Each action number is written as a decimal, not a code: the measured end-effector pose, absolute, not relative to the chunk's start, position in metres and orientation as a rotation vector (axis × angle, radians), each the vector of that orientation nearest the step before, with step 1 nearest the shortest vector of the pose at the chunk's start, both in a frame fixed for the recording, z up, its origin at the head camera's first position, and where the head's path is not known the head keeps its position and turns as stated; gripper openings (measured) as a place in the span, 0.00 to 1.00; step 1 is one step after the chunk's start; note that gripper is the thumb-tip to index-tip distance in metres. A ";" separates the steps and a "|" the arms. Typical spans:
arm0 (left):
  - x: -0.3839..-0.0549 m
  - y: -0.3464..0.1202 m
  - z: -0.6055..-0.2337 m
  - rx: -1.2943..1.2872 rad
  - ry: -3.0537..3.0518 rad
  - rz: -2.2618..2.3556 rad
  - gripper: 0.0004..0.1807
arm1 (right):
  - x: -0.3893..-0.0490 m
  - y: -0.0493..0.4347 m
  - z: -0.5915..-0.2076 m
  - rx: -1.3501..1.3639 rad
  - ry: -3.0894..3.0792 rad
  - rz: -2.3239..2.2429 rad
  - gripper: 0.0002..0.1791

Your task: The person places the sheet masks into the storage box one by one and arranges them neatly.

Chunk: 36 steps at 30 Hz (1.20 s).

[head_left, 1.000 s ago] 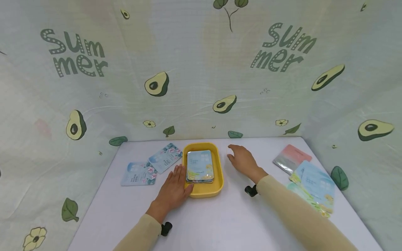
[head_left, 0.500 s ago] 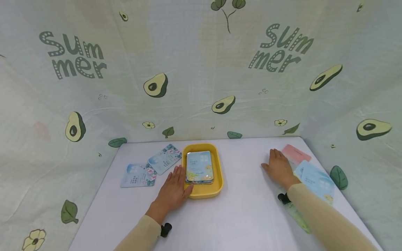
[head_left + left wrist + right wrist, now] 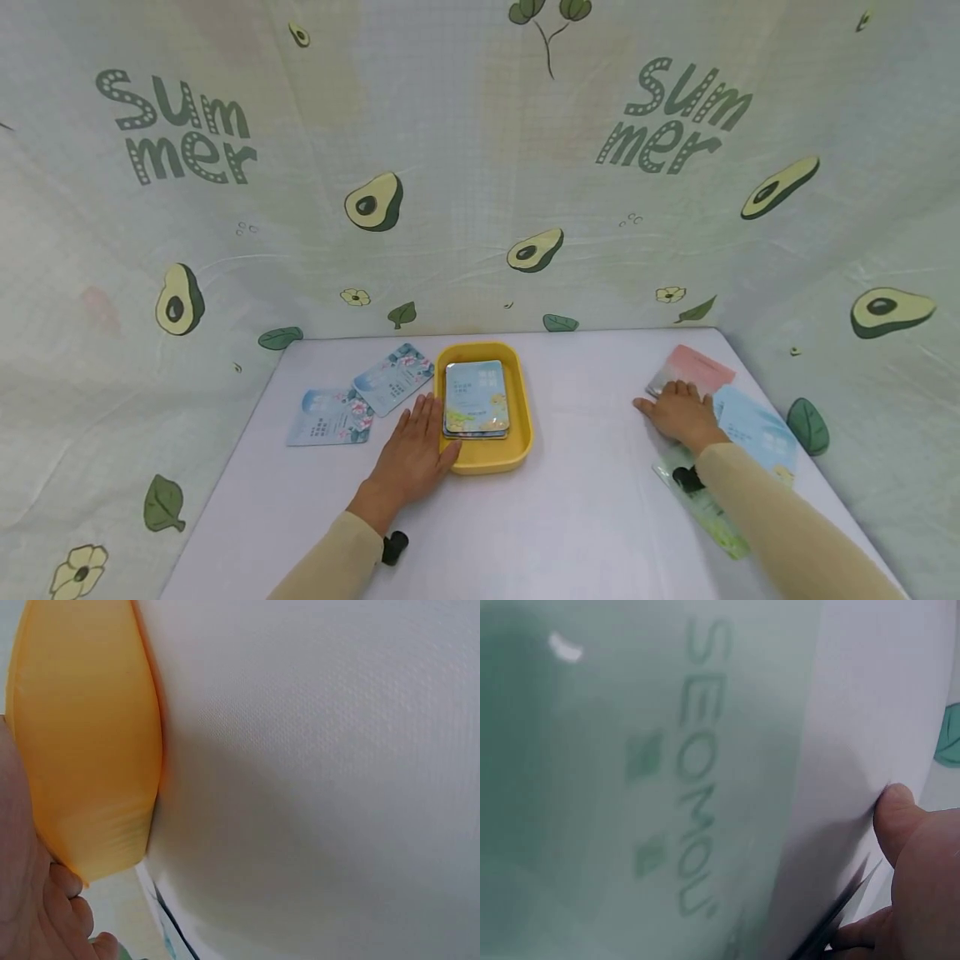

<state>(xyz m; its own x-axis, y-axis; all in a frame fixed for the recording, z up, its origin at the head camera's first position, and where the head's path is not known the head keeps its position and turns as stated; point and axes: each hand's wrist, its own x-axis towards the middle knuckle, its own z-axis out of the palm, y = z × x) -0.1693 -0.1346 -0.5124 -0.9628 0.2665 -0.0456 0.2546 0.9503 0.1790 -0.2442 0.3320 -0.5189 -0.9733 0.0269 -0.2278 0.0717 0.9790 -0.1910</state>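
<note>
My left hand [image 3: 411, 454] lies with straight fingers along the left side of a yellow tray [image 3: 522, 446]. In the left wrist view, the tray's outer wall [image 3: 90, 750] fills the upper left, with part of the hand [image 3: 37, 885] beside it. Inside the tray sits a stack of face mask sachets [image 3: 477, 396], a light-blue one on top. At the right, my right hand [image 3: 684, 417] touches the near edge of a pink-and-silver sachet [image 3: 697, 367], thumb spread out from the fingers. A green sachet [image 3: 712, 517] lies partly under the right forearm and also shows close up [image 3: 652, 780].
Two blue floral sachets, one nearer [image 3: 330, 418] and one farther [image 3: 393, 379], lie left of the tray. Light-blue sachets [image 3: 753, 433] lie right of the right hand, partly behind the sleeve. A printed curtain [image 3: 465, 167] hangs behind the white table [image 3: 517, 533].
My right hand has moved right from beside the tray to the sachets. The pink sachet has shifted slightly left, and the green one has slid left and nearer. The left hand stays in place.
</note>
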 end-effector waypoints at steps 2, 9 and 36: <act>-0.169 -0.135 -0.512 0.408 3.037 0.249 0.47 | -0.246 0.326 -0.520 0.032 2.901 -0.294 0.55; -0.170 -0.135 -0.512 0.420 3.038 0.231 0.48 | -0.242 0.289 -0.531 -0.191 2.983 -0.257 0.48; -0.171 -0.136 -0.513 0.421 3.026 0.265 0.48 | -0.261 0.251 -0.509 -0.450 3.070 -0.173 0.51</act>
